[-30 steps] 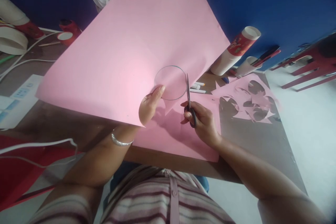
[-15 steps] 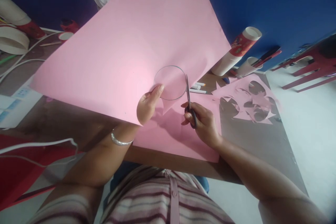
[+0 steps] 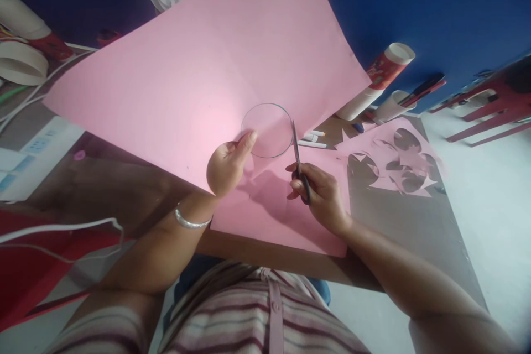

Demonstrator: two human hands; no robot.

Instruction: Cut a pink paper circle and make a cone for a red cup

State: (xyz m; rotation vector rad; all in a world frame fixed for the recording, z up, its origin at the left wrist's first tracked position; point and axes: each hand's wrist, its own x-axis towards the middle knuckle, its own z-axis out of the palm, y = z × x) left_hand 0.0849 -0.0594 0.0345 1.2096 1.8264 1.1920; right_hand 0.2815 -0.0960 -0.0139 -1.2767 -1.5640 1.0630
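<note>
My left hand [image 3: 230, 165] pinches a large sheet of pink paper [image 3: 215, 66], thumb on top and the other fingers hidden beneath. A circle [image 3: 267, 130] with a dark outline is drawn near the sheet's lower edge, and my thumb tip lies at its left side. Black-handled scissors [image 3: 299, 168] are in my right hand [image 3: 323, 191], their blades pointing up along the right side of the circle. The blades look nearly closed. Under both hands, another pink sheet [image 3: 286, 221] lies flat on the table.
Pink scraps with round holes [image 3: 381, 146] lie on the table [image 3: 390, 232] at right. Behind them stand a stack of paper cups [image 3: 379, 80] and a cup [image 3: 394, 105] holding pens. Markers [image 3: 313, 141] lie under the raised sheet. A red stool [image 3: 477, 116] stands at far right.
The large pink sheet has turned and shifted slightly, its lower left edge rising. My left hand has moved a little left with it. My right hand and the scissors have hardly moved.
</note>
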